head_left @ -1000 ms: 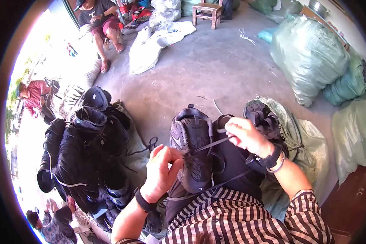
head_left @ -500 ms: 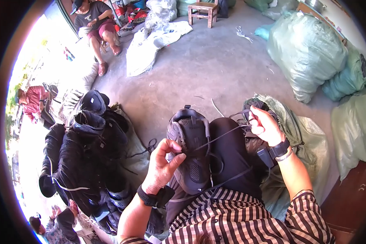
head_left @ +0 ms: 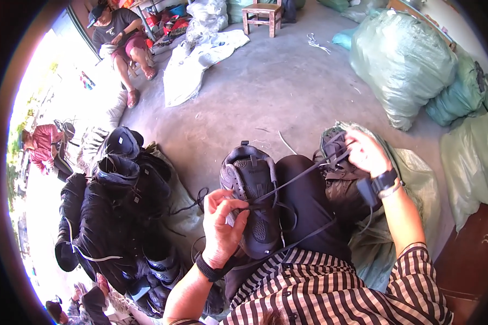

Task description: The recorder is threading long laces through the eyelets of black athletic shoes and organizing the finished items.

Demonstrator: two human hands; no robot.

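A dark grey and black sneaker rests on my lap against my left thigh, toe toward me and its collar away. My left hand is closed in a pinch on the black shoelace at the left row of eyelets. Out to the right, my right hand grips the same shoelace, which runs fairly straight up from the tongue. Another length of lace trails across my right thigh. Below my right hand, a bundle of dark shoes lies in an opened woven sack.
A large heap of black shoes stands close on my left. Stuffed pale green sacks line the right side. Farther off are a wooden chair, a white sheet and a seated person. Other people sit at the left edge.
My right hand has moved outward to the right with the lace, which now stretches farther from the sneaker. My left hand has shifted slightly right, still pinching at the eyelets.
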